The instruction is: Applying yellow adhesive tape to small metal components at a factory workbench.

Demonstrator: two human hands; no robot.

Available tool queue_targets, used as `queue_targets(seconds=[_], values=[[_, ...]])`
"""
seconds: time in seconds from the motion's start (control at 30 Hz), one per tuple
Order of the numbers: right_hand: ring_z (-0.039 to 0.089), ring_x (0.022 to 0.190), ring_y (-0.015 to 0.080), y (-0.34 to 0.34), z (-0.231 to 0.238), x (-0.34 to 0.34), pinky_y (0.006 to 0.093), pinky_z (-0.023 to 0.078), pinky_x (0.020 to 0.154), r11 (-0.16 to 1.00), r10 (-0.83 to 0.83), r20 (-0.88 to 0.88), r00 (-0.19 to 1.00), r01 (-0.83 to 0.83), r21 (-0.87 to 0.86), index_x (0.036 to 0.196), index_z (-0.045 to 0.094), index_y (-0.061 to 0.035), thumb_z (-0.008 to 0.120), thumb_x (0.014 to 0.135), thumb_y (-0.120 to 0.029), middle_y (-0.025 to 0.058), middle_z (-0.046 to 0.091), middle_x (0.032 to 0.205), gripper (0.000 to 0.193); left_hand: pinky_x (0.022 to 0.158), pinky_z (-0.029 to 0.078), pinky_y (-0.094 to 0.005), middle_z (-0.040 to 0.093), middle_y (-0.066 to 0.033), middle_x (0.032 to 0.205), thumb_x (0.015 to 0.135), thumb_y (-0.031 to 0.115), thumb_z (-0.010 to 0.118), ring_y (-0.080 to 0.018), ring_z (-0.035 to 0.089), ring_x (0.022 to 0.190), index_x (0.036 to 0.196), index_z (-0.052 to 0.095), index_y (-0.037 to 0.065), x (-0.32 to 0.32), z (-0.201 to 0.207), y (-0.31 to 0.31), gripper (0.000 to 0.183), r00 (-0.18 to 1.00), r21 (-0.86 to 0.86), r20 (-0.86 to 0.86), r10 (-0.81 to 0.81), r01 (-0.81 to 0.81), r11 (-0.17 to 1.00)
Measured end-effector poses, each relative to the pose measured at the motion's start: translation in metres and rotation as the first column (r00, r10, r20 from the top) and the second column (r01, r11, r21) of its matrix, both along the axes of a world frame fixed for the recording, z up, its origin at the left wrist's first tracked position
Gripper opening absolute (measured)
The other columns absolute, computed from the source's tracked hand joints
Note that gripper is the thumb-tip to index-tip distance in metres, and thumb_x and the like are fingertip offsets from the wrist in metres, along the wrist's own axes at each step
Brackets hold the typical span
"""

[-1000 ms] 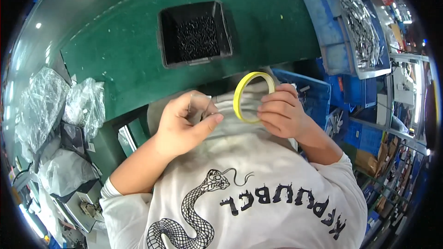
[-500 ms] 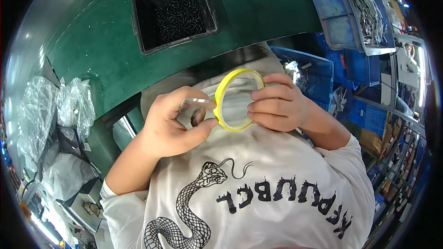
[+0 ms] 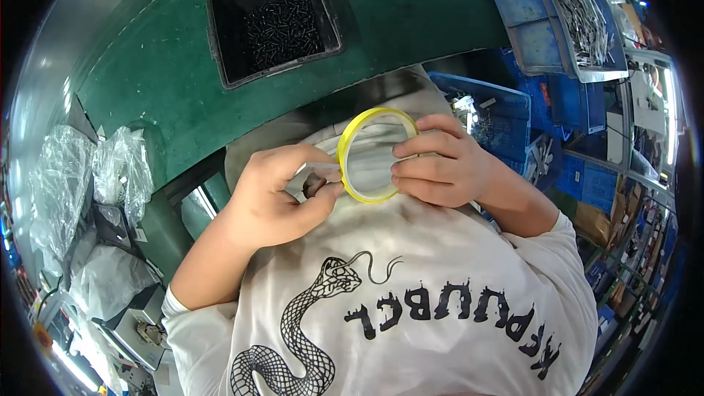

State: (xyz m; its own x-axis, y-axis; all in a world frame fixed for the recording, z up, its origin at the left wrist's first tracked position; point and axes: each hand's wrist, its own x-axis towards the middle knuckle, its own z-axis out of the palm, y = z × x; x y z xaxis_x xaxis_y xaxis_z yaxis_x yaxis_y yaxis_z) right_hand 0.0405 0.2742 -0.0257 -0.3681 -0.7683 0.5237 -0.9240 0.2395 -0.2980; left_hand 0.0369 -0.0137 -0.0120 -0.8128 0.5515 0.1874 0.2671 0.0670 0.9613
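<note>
A roll of yellow tape [image 3: 343, 148] stands on edge in front of my white shirt, its pale inner ring facing me. My right hand [image 3: 444, 165] grips the right side, several fingers reaching over the rim into the opening. At the opposite side, my left hand [image 3: 275, 194] is closed, thumb and fingertips meeting at the tape's edge. A thin, shiny, pale strip [image 3: 317, 168] runs between the left fingers toward the roll. Whether that strip is the tape's loose end, I cannot tell.
A black bin [image 3: 217, 37] of small black parts sits on the green table [image 3: 411, 7]. To the right are a grey-blue tray [image 3: 539, 37] of thin metal pieces and a blue crate [image 3: 506, 99]. Clear plastic bags [image 3: 121, 169] lie at left.
The tape roll has shifted slightly left and up with both hands still on it. A small yellow bulge at its left edge shows less now. The left fingertips have drawn in slightly.
</note>
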Motion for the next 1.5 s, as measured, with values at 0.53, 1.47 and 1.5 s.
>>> queue_targets(seconds=[0.53, 1.47, 1.5], values=[[0.063, 0.107, 0.0209, 0.002, 0.002, -0.001, 0.0449, 0.043, 0.098, 1.0, -0.016, -0.005, 1.0, 0.016, -0.016, 0.092, 0.07, -0.0111, 0.075, 0.077, -0.008, 0.0, 0.066, 0.109, 0.016, 0.065, 0.054, -0.0294, 0.071, -0.0112, 0.083, 0.076, -0.005, 0.072, -0.0188, 0.07, 0.073, 0.097, 0.066, -0.001, 0.003, -0.001, 0.001, 0.022, 0.998, -0.034, 0.024, 0.052, -0.052, 0.998], [0.065, 0.105, 0.0138, -0.005, 0.011, -0.004, 0.043, 0.038, 0.09, 0.991, -0.001, -0.074, 0.997, 0.01, 0.131, 0.089, 0.069, -0.0153, 0.074, 0.077, -0.008, -0.0057, 0.066, 0.109, 0.015, 0.052, 0.048, -0.0319, 0.066, -0.005, 0.071, 0.066, 0.012, 0.079, -0.0223, 0.063, 0.055, 0.09, 0.064, 0.004, -0.007, -0.012, -0.003, 0.029, 0.697, -0.263, -0.716, -0.04, -0.217, 0.94], [0.065, 0.106, 0.0137, -0.005, 0.011, -0.004, 0.043, 0.037, 0.09, 0.991, 0.011, -0.065, 0.998, -0.002, 0.133, 0.089, 0.069, -0.0152, 0.074, 0.077, -0.009, -0.006, 0.066, 0.11, 0.015, 0.051, 0.048, -0.0315, 0.065, -0.0044, 0.07, 0.066, 0.013, 0.078, -0.0216, 0.062, 0.054, 0.089, 0.064, 0.004, -0.006, -0.014, -0.003, 0.028, 0.681, -0.279, -0.73, -0.055, -0.224, 0.934]])
